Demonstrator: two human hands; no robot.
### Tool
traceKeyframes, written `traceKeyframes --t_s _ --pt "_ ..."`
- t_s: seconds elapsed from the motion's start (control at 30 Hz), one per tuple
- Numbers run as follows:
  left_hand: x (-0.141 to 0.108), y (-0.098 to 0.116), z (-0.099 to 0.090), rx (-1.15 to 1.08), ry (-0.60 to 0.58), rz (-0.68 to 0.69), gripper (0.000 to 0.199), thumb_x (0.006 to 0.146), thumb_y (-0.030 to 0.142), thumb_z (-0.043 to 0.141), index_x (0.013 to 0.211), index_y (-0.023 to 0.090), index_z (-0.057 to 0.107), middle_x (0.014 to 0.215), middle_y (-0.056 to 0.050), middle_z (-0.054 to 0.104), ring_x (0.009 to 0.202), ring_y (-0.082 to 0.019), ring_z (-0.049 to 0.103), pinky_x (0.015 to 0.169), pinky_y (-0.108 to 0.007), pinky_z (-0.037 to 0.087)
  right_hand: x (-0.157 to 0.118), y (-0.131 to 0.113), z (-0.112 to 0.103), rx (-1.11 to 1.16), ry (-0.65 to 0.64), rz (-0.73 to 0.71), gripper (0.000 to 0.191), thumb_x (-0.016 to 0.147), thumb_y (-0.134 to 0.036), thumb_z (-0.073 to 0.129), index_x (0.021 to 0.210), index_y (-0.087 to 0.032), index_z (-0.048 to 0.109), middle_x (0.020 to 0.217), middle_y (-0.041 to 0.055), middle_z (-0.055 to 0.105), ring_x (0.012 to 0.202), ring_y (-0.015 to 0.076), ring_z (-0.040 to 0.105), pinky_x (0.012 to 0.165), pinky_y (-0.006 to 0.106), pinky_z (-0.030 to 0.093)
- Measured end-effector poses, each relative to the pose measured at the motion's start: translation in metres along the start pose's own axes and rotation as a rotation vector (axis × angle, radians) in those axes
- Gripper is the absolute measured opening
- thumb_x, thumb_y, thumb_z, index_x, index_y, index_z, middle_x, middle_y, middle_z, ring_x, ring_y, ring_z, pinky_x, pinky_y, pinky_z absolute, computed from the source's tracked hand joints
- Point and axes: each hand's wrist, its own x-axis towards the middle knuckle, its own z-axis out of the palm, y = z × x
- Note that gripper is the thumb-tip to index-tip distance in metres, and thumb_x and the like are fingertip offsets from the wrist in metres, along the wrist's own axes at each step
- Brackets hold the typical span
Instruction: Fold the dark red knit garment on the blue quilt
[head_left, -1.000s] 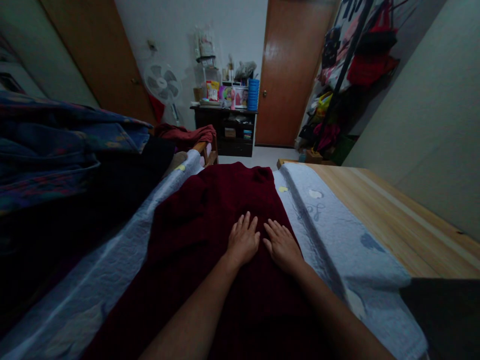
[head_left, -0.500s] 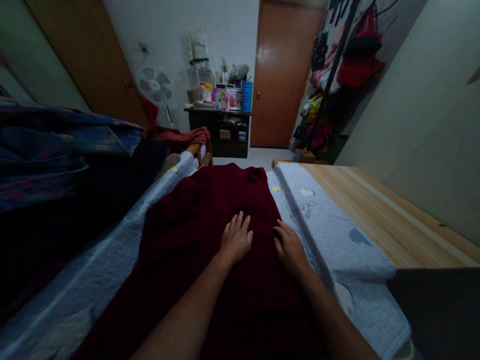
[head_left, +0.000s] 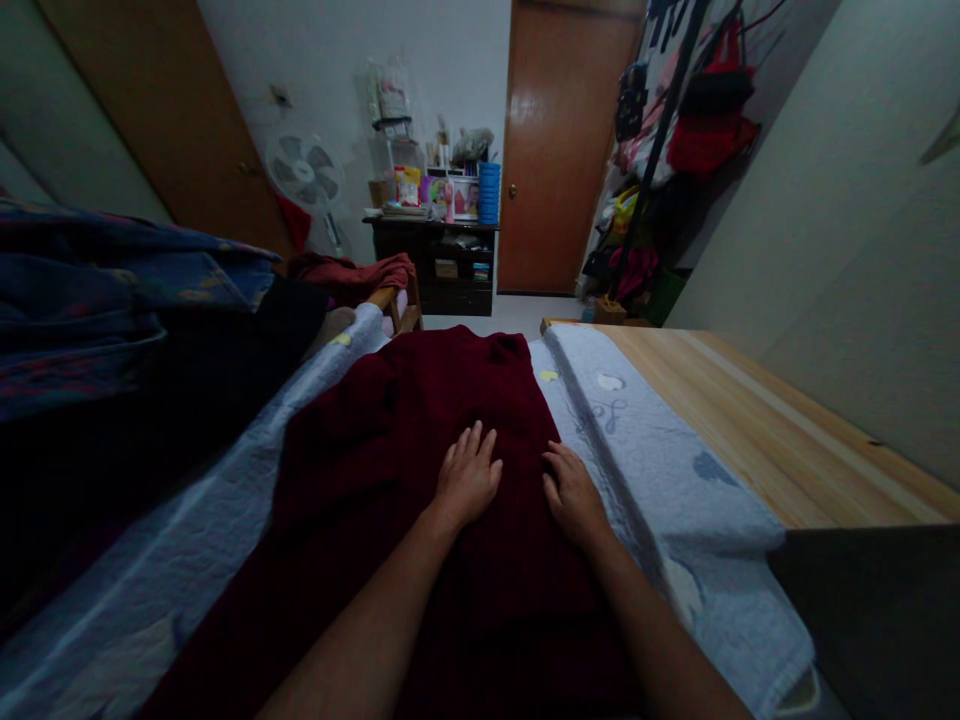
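A dark maroon garment (head_left: 345, 480) lies spread over a light blue patterned blanket (head_left: 652, 440). My left hand (head_left: 469, 475) rests flat on the middle of the cloth, palm down with its fingers stretched out. At the garment's right edge, my right hand (head_left: 576, 492) touches the cloth with its fingers a little bent and apart, holding nothing that I can see. Both forearms cross the near part of the garment, where the cloth is too dark to show detail.
Left of the blanket is a heap of clothes with a denim piece (head_left: 127, 270) on top. A wooden board (head_left: 720, 400) borders the right side. Beyond stand a fan (head_left: 304, 170), a dark shelf (head_left: 442, 265) and a door (head_left: 566, 150); bags (head_left: 712, 130) hang at the right.
Both hands stay at nearly the same spots on the garment. The whole view has shifted very slightly, with things appearing a little further left.
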Motion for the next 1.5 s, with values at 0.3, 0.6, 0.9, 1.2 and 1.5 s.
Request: traceKeyframes --t_s 0.3,0.6,0.9,1.2,1.5 --pt "0.0003 -0.0002 -0.0013 -0.007 -0.013 0.000 0.055 0.094 0.038 0.037 0.146 0.018 0.033 0.156 -0.012 0.025 0.140 -0.029 0.028 0.110 -0.044 0.028 0.0003 0.0002 -0.0002 -0.005 0.007 -0.013 0.033 0.085 -0.017 0.046 0.114 -0.015 0.062 0.129 0.0146 0.056 0.124 0.0251 0.048 0.108 0.049 0.039" --pt "0.0006 0.0000 0.0005 0.003 0.000 0.003 0.054 0.094 0.038 0.038 0.145 0.020 0.034 0.155 -0.011 0.026 0.140 -0.027 0.028 0.111 -0.044 0.028 0.0011 -0.0013 -0.0019 0.016 0.018 -0.011 0.033 0.084 -0.017 0.046 0.114 -0.017 0.062 0.128 0.0133 0.057 0.123 0.0252 0.049 0.106 0.050 0.040" --pt "-0.0003 0.0007 -0.0026 0.001 0.009 0.005 0.054 0.094 0.038 0.038 0.144 0.019 0.035 0.155 -0.012 0.028 0.139 -0.028 0.030 0.110 -0.043 0.029 0.0021 -0.0025 -0.0029 -0.001 -0.016 0.008 0.032 0.085 -0.017 0.047 0.114 -0.014 0.061 0.130 0.0146 0.056 0.124 0.0254 0.047 0.109 0.048 0.037" --pt "0.0002 0.0005 -0.0013 -0.002 0.014 0.004 0.054 0.094 0.038 0.038 0.144 0.018 0.035 0.155 -0.013 0.027 0.139 -0.029 0.030 0.110 -0.043 0.029 0.0017 -0.0034 -0.0042 0.014 -0.006 0.005 0.032 0.085 -0.017 0.046 0.113 -0.016 0.062 0.129 0.0138 0.056 0.123 0.0251 0.048 0.108 0.048 0.038" --pt "0.0007 0.0011 -0.0010 0.019 0.024 0.001 0.053 0.094 0.038 0.039 0.144 0.018 0.036 0.154 -0.012 0.028 0.139 -0.029 0.031 0.109 -0.043 0.031 0.0010 0.0006 -0.0008 0.024 0.020 -0.020 0.032 0.085 -0.017 0.048 0.113 -0.013 0.062 0.127 0.0155 0.057 0.121 0.0261 0.049 0.107 0.048 0.039"
